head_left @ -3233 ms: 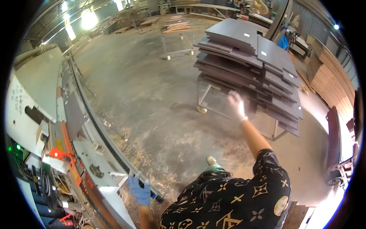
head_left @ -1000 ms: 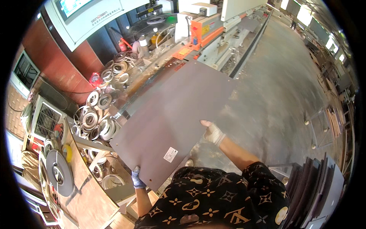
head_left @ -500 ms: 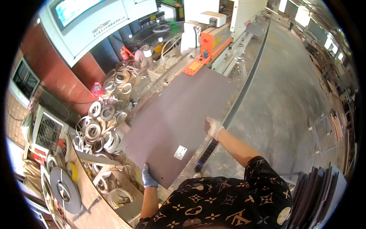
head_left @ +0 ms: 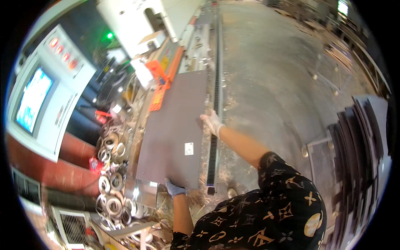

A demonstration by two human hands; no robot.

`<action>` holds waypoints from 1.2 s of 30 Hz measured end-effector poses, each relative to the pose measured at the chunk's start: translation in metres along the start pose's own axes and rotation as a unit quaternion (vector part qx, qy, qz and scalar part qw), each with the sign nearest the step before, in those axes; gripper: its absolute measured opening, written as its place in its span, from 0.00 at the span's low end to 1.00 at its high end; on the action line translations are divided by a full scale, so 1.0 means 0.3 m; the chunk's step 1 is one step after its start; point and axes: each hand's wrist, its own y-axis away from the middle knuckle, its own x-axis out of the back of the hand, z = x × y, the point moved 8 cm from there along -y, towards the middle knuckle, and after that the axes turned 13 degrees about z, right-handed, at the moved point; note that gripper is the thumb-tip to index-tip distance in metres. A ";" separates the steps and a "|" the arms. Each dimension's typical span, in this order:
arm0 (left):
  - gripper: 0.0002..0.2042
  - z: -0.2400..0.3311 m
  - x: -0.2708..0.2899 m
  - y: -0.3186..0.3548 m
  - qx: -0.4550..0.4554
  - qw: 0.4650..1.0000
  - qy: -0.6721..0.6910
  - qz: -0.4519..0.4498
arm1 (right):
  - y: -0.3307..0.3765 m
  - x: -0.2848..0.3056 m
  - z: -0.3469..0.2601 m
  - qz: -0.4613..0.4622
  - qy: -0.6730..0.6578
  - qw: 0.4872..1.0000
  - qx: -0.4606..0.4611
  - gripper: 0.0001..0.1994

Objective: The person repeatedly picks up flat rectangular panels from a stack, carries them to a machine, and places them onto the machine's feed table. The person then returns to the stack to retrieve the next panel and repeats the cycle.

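A large flat brown-grey panel (head_left: 173, 116) with a small white label (head_left: 189, 149) lies lengthwise in front of me. Its far left part meets a perforated orange guard (head_left: 157, 98) on the machine. My left hand (head_left: 175, 188), in a bluish-grey glove, grips the near edge, thumb on top and the other fingers hidden below. At the right edge is my right hand (head_left: 213, 123), in a white glove, closed on the panel's side with its fingers partly out of sight.
A long black conveyor track (head_left: 213, 154) runs along the right of the panel. Rolls of edge banding (head_left: 113, 205) pile up at left, below a control cabinet (head_left: 58, 89) with a lit screen. Stacked dark panels (head_left: 354, 150) stand at right.
My view has swung to the right, so the panel now points more straight ahead. Both hands keep their hold on it, and its far part still lies by the orange guard.
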 end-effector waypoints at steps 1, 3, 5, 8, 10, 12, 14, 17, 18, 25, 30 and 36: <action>0.23 -0.005 -0.020 -0.001 0.011 1.000 -0.014 -0.010 | 0.051 0.067 -0.030 -0.029 -0.015 0.999 -0.022 0.38; 0.22 -0.016 -0.061 0.006 0.013 0.998 -0.047 -0.032 | 0.194 0.310 -0.078 -0.129 -0.070 0.987 -0.073 0.35; 0.22 -0.044 -0.097 0.050 -0.063 0.992 -0.101 -0.039 | 0.285 0.706 -0.156 -0.050 -0.072 0.995 -0.046 0.26; 0.22 -0.163 -0.215 0.175 -0.193 0.957 -0.200 -0.076 | 0.478 1.385 -0.252 0.206 -0.094 0.974 -0.003 0.18; 0.22 -0.286 -0.289 0.285 -0.235 0.935 -0.239 -0.112 | 0.715 1.816 -0.383 0.369 -0.005 0.922 0.112 0.15; 0.22 -0.420 -0.357 0.394 -0.237 0.922 -0.264 -0.158 | 0.987 2.164 -0.526 0.504 0.037 0.838 0.206 0.13; 0.22 -0.548 -0.410 0.503 -0.226 0.912 -0.276 -0.203 | 1.254 2.428 -0.601 0.603 -0.016 0.755 0.256 0.13; 0.22 -0.711 -0.456 0.667 -0.199 0.899 -0.288 -0.262 | 1.497 2.740 -0.644 0.666 -0.133 0.705 0.206 0.16; 0.22 -0.762 -0.463 0.720 -0.189 0.896 -0.290 -0.279 | 1.533 2.822 -0.657 0.687 -0.140 0.689 0.183 0.18; 0.22 -0.974 -0.397 0.983 -0.151 0.886 -0.297 -0.322 | 1.426 3.211 -0.782 0.655 -0.245 0.705 0.118 0.31; 0.23 -0.992 -0.304 1.027 -0.153 0.888 -0.313 -0.301 | 1.362 3.296 -0.818 0.675 -0.267 0.677 0.123 0.20; 0.23 -1.089 -0.309 1.141 -0.095 0.849 -0.379 -0.355 | 1.315 2.996 -0.811 0.612 -0.311 0.696 0.210 0.10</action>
